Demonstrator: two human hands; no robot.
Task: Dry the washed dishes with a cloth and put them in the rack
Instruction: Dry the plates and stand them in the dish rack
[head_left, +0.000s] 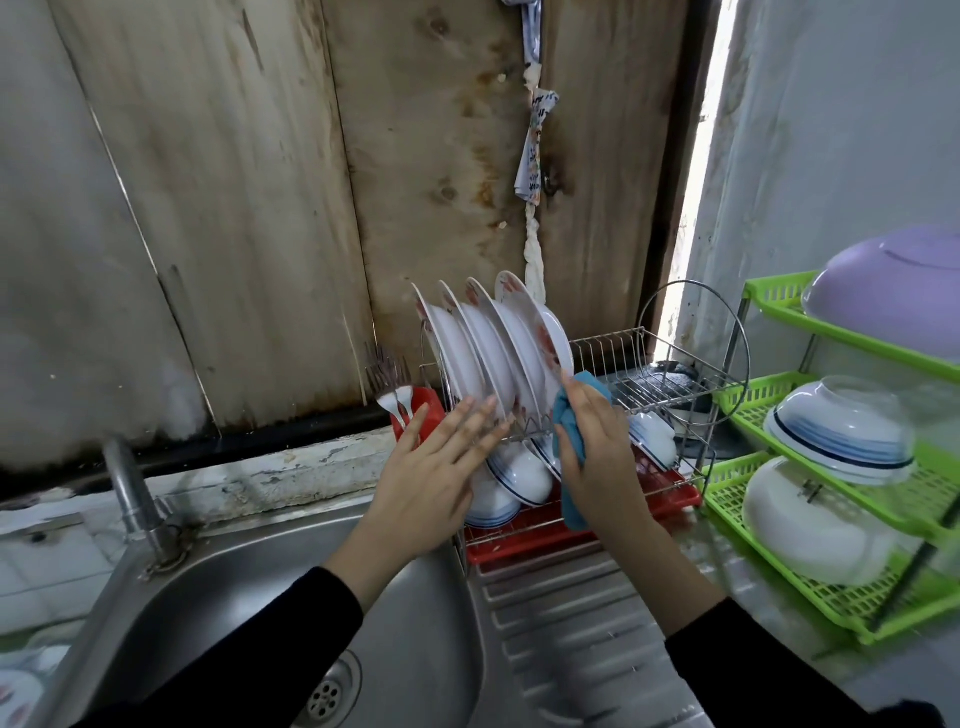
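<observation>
Nearest, over the right edge of the steel sink, the left hand was open, its fingers straight and spread toward the plates. The right hand gripped a blue cloth, fingers curled round it, just beside the rightmost plate. Beyond, at the far end of the draining board, a wire rack held four white plates upright at the left of its upper tier, bowls tilted below over a red tray, and forks at its left end.
</observation>
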